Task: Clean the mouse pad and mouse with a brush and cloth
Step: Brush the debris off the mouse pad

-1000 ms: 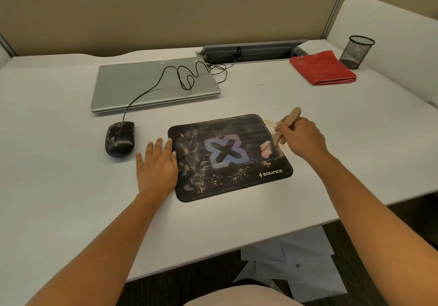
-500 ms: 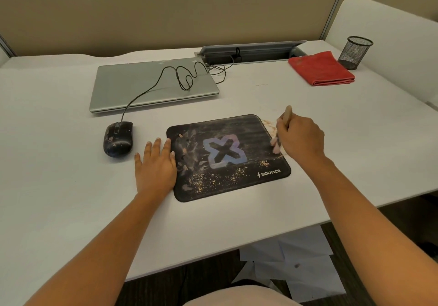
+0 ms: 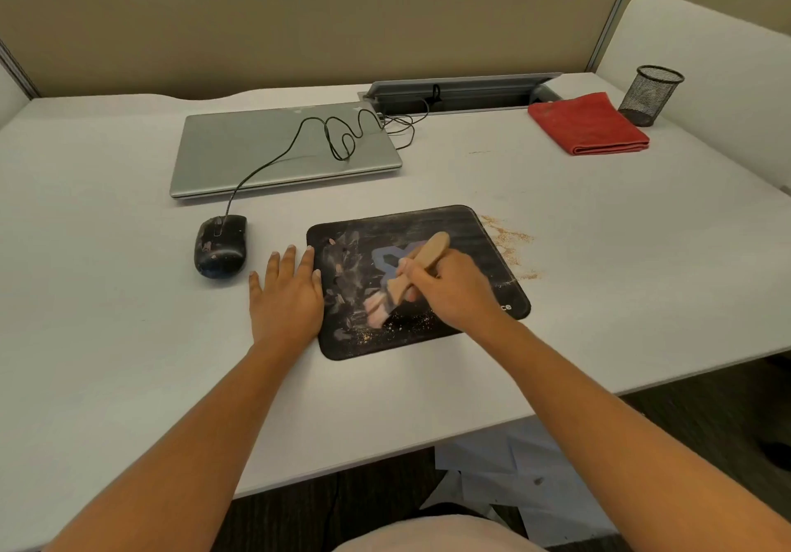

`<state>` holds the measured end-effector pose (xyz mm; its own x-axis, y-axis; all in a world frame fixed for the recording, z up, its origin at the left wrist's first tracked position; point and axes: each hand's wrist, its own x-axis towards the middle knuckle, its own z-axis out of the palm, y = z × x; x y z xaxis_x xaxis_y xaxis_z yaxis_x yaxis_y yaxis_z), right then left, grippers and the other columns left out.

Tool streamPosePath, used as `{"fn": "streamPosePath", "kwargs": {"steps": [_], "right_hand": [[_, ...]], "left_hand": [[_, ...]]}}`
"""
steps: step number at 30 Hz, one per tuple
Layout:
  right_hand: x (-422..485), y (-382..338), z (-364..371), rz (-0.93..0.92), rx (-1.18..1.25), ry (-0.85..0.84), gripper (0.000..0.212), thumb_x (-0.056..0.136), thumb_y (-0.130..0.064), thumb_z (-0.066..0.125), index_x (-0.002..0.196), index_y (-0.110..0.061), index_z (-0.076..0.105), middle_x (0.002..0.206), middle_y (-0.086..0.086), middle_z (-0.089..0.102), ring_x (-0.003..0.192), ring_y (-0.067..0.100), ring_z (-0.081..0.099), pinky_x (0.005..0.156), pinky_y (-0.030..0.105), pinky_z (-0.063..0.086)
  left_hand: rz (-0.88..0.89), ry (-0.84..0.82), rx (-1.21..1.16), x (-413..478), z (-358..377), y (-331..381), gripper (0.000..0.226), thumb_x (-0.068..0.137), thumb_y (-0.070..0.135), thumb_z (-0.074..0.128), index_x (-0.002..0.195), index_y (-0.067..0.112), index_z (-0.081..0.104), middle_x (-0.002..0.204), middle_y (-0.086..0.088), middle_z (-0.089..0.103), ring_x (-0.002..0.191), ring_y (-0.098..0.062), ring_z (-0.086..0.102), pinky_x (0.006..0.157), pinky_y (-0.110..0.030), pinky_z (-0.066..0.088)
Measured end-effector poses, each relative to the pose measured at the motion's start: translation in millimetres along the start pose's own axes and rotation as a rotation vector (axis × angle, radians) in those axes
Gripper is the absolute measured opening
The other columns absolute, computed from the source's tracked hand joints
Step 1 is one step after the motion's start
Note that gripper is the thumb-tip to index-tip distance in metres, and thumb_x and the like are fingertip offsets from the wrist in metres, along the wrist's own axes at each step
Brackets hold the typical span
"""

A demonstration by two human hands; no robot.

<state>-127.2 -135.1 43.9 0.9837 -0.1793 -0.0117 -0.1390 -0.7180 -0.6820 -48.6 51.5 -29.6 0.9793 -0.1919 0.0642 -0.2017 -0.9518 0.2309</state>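
A black mouse pad (image 3: pixel 436 226) with a blue X logo lies on the white desk, speckled with tan crumbs along its near edge. My right hand (image 3: pixel 453 290) grips a wooden-handled brush (image 3: pixel 417 267), whose pale bristles touch the pad's lower middle. My left hand (image 3: pixel 284 294) lies flat on the desk, its fingers straight, its thumb side at the pad's left edge. A dirty black wired mouse (image 3: pixel 220 245) sits left of the pad. A folded red cloth (image 3: pixel 588 123) lies at the back right.
A shut silver laptop (image 3: pixel 257 153) lies behind the mouse with the mouse cable looped over it. A black mesh pen cup (image 3: pixel 650 93) stands by the cloth. Tan crumbs (image 3: pixel 509 239) are scattered on the desk right of the pad. The desk's front edge (image 3: pixel 428 444) runs near.
My right hand has carried the brush from the pad's right edge leftward to its lower middle. My left hand has stayed where it was.
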Motion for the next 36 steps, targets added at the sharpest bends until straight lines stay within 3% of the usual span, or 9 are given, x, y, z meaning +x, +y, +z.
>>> {"fn": "streamPosePath", "kwargs": {"steps": [6, 9, 12, 16, 19, 23, 26, 29, 36], "right_hand": [[2.0, -1.2, -28.2, -0.067, -0.467, 0.239, 0.031, 0.098, -0.038, 0.034, 0.078, -0.021, 0.052, 0.056, -0.009, 0.048, 0.051, 0.006, 0.044, 0.051, 0.018, 0.032], [-1.9, -13.4, -18.5, -0.117, -0.146, 0.103, 0.028, 0.096, -0.034, 0.042, 0.085, -0.018, 0.062, 0.061, -0.006, 0.053, 0.053, 0.008, 0.049, 0.051, 0.019, 0.039], [-7.6, -25.6, 1.5, -0.108, 0.19, -0.061, 0.023, 0.093, -0.03, 0.05, 0.096, -0.015, 0.066, 0.072, -0.007, 0.062, 0.067, 0.008, 0.061, 0.065, 0.022, 0.051], [-4.4, -21.8, 10.8, -0.054, 0.071, -0.111, 0.025, 0.094, -0.035, 0.047, 0.093, -0.017, 0.064, 0.078, -0.003, 0.066, 0.067, 0.003, 0.056, 0.06, 0.018, 0.042], [1.3, -16.4, -6.1, 0.004, -0.144, -0.047, 0.03, 0.095, -0.039, 0.043, 0.096, -0.018, 0.065, 0.08, -0.001, 0.067, 0.066, 0.009, 0.059, 0.061, 0.025, 0.047], [3.2, -12.6, -24.5, -0.059, -0.44, 0.137, 0.034, 0.096, -0.039, 0.037, 0.076, -0.02, 0.056, 0.055, -0.008, 0.049, 0.05, 0.004, 0.045, 0.06, 0.027, 0.047], [0.4, -18.2, -19.2, -0.111, -0.165, 0.023, 0.023, 0.095, -0.035, 0.043, 0.084, -0.024, 0.061, 0.056, -0.013, 0.052, 0.048, 0.002, 0.051, 0.05, 0.016, 0.039], [-7.9, -26.5, -0.2, -0.117, 0.157, -0.155, 0.017, 0.093, -0.03, 0.05, 0.09, -0.021, 0.065, 0.066, -0.011, 0.063, 0.064, -0.003, 0.061, 0.061, 0.015, 0.05], [1.8, -9.9, -22.4, -0.014, -0.106, -0.206, 0.026, 0.093, -0.038, 0.048, 0.094, -0.02, 0.068, 0.07, -0.01, 0.064, 0.06, 0.001, 0.052, 0.056, 0.019, 0.039]], "left_hand": [[-0.002, -0.002, 0.005, 0.1, 0.7, 0.4, 0.05, 0.099, 0.037, 0.015, 0.148, 0.024, 0.015, 0.156, -0.003, 0.014, 0.145, -0.023, 0.007, 0.116, -0.046, 0.003], [-0.005, -0.004, 0.003, 0.1, 0.6, 0.7, 0.05, 0.099, 0.037, 0.015, 0.148, 0.023, 0.015, 0.156, -0.004, 0.013, 0.145, -0.023, 0.006, 0.117, -0.046, 0.003], [0.001, -0.003, 0.012, -0.3, 0.0, 0.9, 0.05, 0.099, 0.037, 0.015, 0.148, 0.023, 0.015, 0.156, -0.004, 0.013, 0.145, -0.023, 0.006, 0.117, -0.046, 0.004], [-0.001, -0.005, 0.018, -0.6, -0.5, -0.2, 0.05, 0.099, 0.037, 0.014, 0.148, 0.023, 0.014, 0.157, -0.003, 0.012, 0.145, -0.023, 0.005, 0.116, -0.046, 0.003], [-0.002, -0.012, 0.014, -0.1, -0.1, -0.2, 0.05, 0.099, 0.038, 0.014, 0.148, 0.024, 0.013, 0.157, -0.003, 0.012, 0.145, -0.023, 0.005, 0.116, -0.045, 0.002], [-0.004, -0.008, 0.014, 0.4, 0.2, 0.6, 0.05, 0.099, 0.037, 0.015, 0.148, 0.023, 0.013, 0.157, -0.003, 0.012, 0.145, -0.023, 0.006, 0.116, -0.045, 0.003], [-0.004, -0.008, 0.009, 0.0, -0.4, 0.5, 0.05, 0.1, 0.036, 0.015, 0.148, 0.023, 0.013, 0.157, -0.003, 0.012, 0.145, -0.022, 0.005, 0.116, -0.045, 0.003], [0.004, -0.008, 0.004, -1.1, -1.0, -0.9, 0.05, 0.1, 0.035, 0.015, 0.148, 0.023, 0.014, 0.157, -0.004, 0.012, 0.145, -0.023, 0.005, 0.116, -0.046, 0.003], [-0.004, -0.034, 0.01, 1.4, -2.0, 1.2, 0.051, 0.099, 0.038, 0.014, 0.148, 0.023, 0.012, 0.157, -0.003, 0.01, 0.145, -0.023, 0.004, 0.116, -0.046, 0.002]]}}
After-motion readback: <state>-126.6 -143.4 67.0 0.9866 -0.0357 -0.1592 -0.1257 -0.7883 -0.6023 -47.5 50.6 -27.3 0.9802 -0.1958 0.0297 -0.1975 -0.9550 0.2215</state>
